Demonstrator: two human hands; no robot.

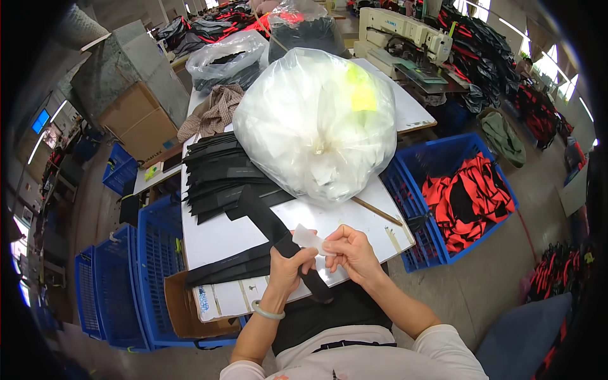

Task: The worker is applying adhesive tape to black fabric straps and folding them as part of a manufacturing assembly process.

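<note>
1 blue crate (442,152) w/ red/blk pcs (475,199); L hand (287,270) holds blk strip (261,213).

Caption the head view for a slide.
Left hand holding a black strip, right hand a white slip, at a white table.

Bare tabletop (342,216) between hands (353,252) and bulky plastic bag (313,120), thin stick (379,212) rightward.

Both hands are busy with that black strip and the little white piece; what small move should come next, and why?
Probably lay the white piece flat against the black strip: the right hand pinches the piece close beside the strip, which the left hand grips. Whether they touch is unclear.
</note>
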